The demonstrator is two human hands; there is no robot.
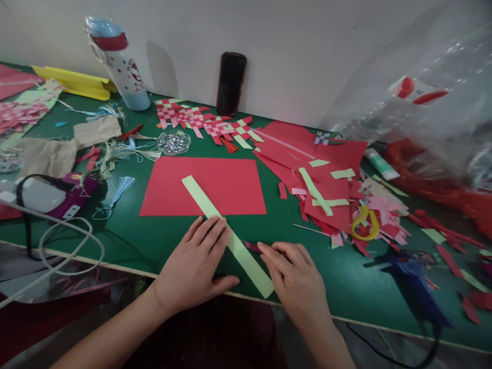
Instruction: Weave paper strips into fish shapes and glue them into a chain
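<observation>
My left hand [198,259] lies flat on the green table [154,241], fingers stretched out, their tips pressing on a long light-green paper strip [226,236]. The strip runs diagonally from a red paper sheet [207,184] down to the table's front edge. My right hand [294,274] rests just right of the strip, fingers together and stretched along the table, touching a small dark red paper scrap [251,246] beside the strip.
Red and green paper scraps [326,189] and yellow-handled scissors [365,223] lie to the right, a blue glue gun [415,282] nearer the edge. Woven paper pieces [200,120], a phone [230,84], a bottle [123,66] stand behind. A purple device [57,197] with cable sits left.
</observation>
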